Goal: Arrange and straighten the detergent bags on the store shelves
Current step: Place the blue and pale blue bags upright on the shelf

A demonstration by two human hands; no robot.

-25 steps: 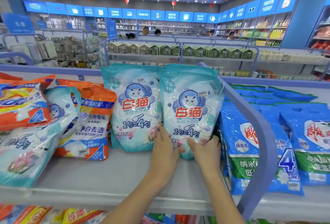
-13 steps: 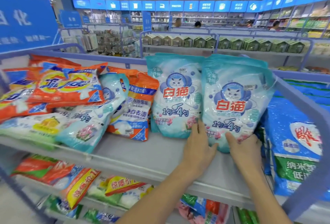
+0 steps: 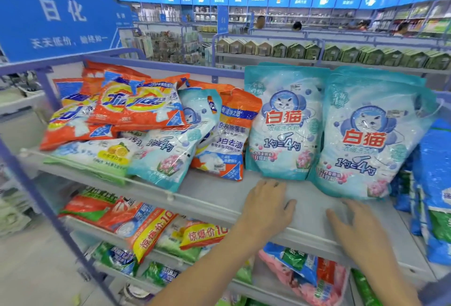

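Note:
Two teal cat-brand detergent bags stand upright side by side on the grey top shelf: one in the middle, the other to its right, leaning forward a little. My left hand hovers over the shelf just below the middle bag, fingers relaxed, holding nothing. My right hand is spread below the right bag, apart from it. A third teal bag lies slanted on a loose pile of orange bags at the left.
An orange and white bag leans between the pile and the upright bags. Blue bags fill the neighbouring section on the right. Lower shelves hold mixed bags. A blue sign stands at upper left.
Both hands have let go of the right teal bag and pulled back toward the shelf's front edge. The view has swung left, showing the disordered pile.

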